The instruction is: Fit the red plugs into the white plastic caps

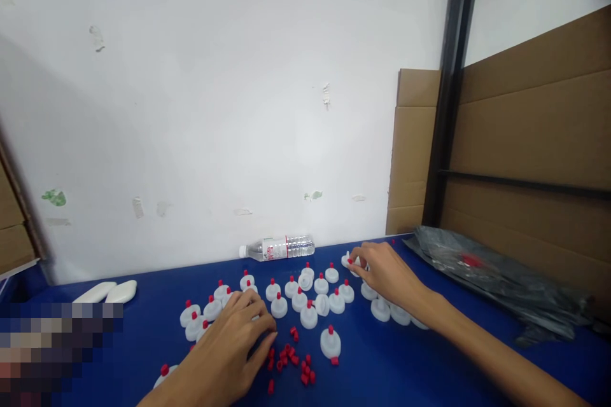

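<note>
Several white plastic caps with red tips point(305, 296) stand in loose rows on the blue table point(382, 369). A pile of small loose red tips point(293, 359) lies near the front. My left hand point(233, 343) rests fingers curled on the table beside the red tips, touching the caps at its fingertips. My right hand point(386, 273) reaches to the far right of the caps, its fingers pinched on a white cap with a red tip point(352, 261). More white caps point(382, 310) lie under my right wrist.
A clear water bottle point(277, 247) lies on its side by the white wall. Two white oblong pieces point(107, 292) lie at far left. A black plastic bag point(496, 276) lies at right, cardboard sheets point(525, 133) behind it.
</note>
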`<state>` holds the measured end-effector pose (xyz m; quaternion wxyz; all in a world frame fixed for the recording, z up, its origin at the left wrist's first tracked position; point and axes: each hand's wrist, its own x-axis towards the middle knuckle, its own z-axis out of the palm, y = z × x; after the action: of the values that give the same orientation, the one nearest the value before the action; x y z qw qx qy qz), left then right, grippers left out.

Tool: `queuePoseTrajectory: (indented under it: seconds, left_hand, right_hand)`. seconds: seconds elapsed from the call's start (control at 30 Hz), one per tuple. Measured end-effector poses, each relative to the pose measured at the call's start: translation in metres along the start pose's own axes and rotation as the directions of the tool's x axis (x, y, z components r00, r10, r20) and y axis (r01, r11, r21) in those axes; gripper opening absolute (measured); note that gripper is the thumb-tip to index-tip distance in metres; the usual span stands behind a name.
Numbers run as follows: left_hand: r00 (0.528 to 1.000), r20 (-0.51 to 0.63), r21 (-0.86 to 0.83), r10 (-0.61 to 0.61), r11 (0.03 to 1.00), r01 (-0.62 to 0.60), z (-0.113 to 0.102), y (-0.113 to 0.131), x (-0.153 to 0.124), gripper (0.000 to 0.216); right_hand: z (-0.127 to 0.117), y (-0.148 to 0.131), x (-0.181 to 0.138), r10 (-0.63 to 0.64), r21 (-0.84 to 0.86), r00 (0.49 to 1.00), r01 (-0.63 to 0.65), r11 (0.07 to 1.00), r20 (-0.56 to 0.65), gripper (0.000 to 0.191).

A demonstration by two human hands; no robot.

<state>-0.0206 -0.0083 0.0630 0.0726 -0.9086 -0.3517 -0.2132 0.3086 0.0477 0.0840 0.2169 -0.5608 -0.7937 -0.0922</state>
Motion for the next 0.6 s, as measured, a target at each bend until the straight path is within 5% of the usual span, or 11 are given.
queuePoseTrajectory:
  seconds: [0.2,0.37,0.6]
  left_hand:
    - [0.995,0.094,-0.029,-0.033,0.999,0.035,0.002,0.001,-0.004,0.020]
    - [0.992,0.119,-0.016,-0.034,0.999,0.036,-0.001,0.000,-0.003,0.022]
    - [0.989,0.147,0.006,-0.023,1.000,0.022,0.003,-0.006,-0.003,0.023]
  right_hand:
    - [0.006,-0.003,0.000,0.007,0.003,0.994,-0.007,1.000,0.106,0.017]
    - [-0.009,0.000,0.000,0.105,-0.101,0.992,-0.098,0.990,0.066,0.032]
    - [-0.002,0.014,-0.003,0.205,-0.208,0.960,-0.164,0.964,0.190,0.023]
